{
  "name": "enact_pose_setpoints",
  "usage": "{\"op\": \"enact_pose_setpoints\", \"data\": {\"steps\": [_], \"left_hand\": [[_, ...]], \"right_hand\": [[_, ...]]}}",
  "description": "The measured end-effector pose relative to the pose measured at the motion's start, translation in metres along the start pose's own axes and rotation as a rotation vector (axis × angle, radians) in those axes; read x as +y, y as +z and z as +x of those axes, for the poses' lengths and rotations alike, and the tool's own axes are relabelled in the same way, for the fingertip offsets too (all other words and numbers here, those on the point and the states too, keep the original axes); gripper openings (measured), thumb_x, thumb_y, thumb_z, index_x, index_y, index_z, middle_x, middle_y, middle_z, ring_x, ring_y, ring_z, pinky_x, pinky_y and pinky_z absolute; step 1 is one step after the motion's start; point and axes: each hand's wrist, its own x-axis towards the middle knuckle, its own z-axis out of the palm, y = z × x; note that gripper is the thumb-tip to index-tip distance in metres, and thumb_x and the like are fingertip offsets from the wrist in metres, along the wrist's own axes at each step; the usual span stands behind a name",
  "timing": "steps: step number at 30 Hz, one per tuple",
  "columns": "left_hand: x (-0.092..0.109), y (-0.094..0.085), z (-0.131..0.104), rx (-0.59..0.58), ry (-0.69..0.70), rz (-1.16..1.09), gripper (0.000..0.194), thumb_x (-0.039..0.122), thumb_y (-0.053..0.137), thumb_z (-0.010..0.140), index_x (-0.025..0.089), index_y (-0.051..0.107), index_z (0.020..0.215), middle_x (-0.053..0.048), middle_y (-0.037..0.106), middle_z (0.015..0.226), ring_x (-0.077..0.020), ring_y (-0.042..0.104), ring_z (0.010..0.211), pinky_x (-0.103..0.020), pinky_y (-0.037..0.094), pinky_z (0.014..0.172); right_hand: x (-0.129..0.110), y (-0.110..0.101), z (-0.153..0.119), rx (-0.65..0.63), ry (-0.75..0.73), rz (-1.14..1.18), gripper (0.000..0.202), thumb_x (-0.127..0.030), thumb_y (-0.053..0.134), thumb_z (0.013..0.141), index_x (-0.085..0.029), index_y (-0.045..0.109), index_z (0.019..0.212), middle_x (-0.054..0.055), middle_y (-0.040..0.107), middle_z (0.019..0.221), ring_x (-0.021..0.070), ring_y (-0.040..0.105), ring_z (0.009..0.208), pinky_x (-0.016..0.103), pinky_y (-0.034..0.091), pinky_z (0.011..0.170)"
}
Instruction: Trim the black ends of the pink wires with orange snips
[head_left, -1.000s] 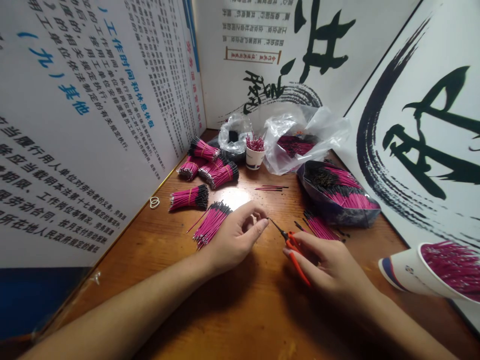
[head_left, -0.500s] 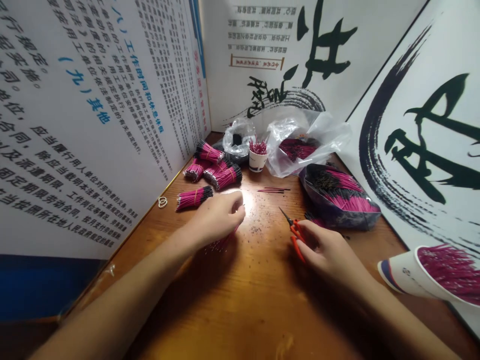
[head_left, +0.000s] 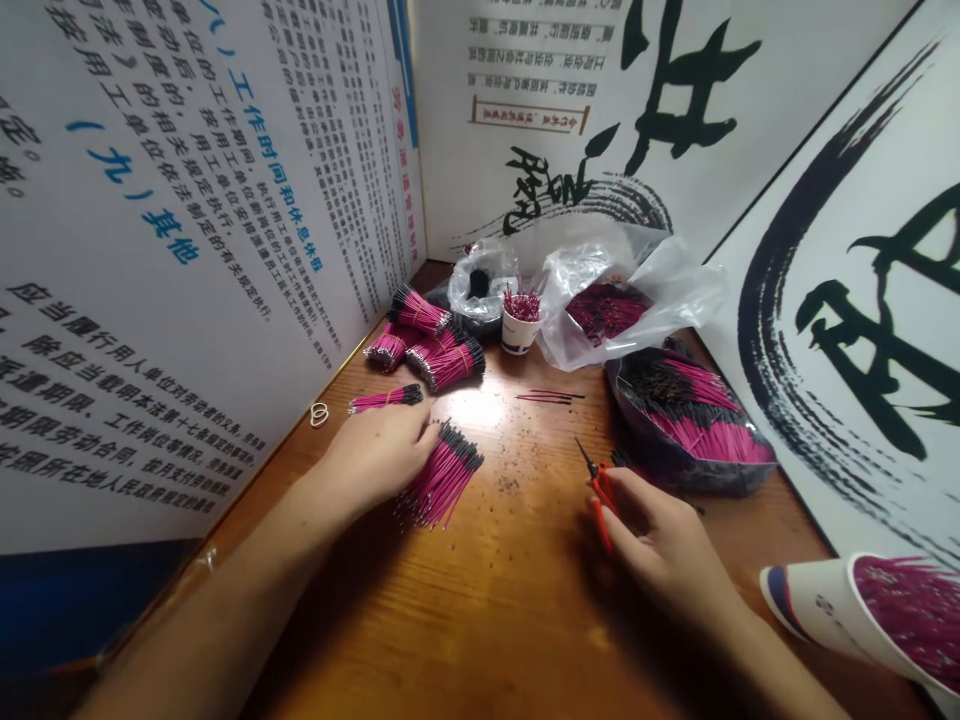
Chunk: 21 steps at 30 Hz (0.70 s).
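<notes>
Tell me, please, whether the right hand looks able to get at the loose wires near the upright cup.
Probably yes: only small specks lie between the right hand and the loose wires, though it holds orange-handled snips.

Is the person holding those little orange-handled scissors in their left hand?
No, the orange-handled scissors are in the right hand, while the left hand is at the loose pink wires.

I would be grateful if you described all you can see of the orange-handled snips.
The orange-handled snips have smooth, plastic-looking handles and slim, dark, metal-looking blades tapering to a point, seemingly closed. The right hand grips and partly hides the handles; the tip points forward and left over the wooden table.
</notes>
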Motion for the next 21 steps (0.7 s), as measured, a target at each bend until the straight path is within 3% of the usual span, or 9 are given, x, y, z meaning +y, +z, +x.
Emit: {"op": "enact_pose_setpoints", "data": {"steps": [6,12,17,21], "left_hand": [[0.005,-0.001,-0.011,-0.123,0.0,0.122,0.04,0.049,0.037,0.09,0.016,0.058,0.097,-0.018,0.068,0.101,-0.035,0.068,0.082,-0.043,0.049,0.067],[0.007,0.009,-0.01,-0.145,0.111,0.083,0.035,0.047,0.041,0.088,0.016,0.054,0.1,-0.016,0.066,0.104,-0.034,0.068,0.083,-0.041,0.05,0.067],[0.005,0.013,-0.007,-0.137,0.137,0.045,0.032,0.047,0.041,0.088,0.018,0.051,0.098,-0.014,0.067,0.104,-0.0342,0.068,0.085,-0.041,0.049,0.067],[0.009,0.007,-0.008,-0.103,0.069,0.015,0.036,0.051,0.041,0.089,0.018,0.05,0.099,-0.015,0.068,0.105,-0.0347,0.068,0.086,-0.041,0.048,0.067]], "right_hand": [[0.007,0.001,0.002,0.014,0.005,-0.006,0.02,-0.03,0.051,0.089,-0.017,0.061,0.101,0.007,0.073,0.086,0.0182,0.067,0.07,0.025,0.051,0.063],[0.007,-0.018,0.002,0.054,0.032,-0.195,0.022,-0.034,0.05,0.087,-0.02,0.061,0.1,0.004,0.074,0.084,0.0184,0.067,0.065,0.027,0.049,0.059],[0.015,-0.029,-0.02,0.008,0.134,-0.38,0.024,-0.037,0.049,0.084,-0.023,0.06,0.1,0.001,0.072,0.071,0.0208,0.067,0.057,0.029,0.045,0.053],[0.025,-0.022,-0.044,0.057,0.266,-0.486,0.021,-0.036,0.049,0.083,-0.025,0.059,0.099,0.002,0.073,0.081,0.0228,0.07,0.066,0.029,0.045,0.053]]}}
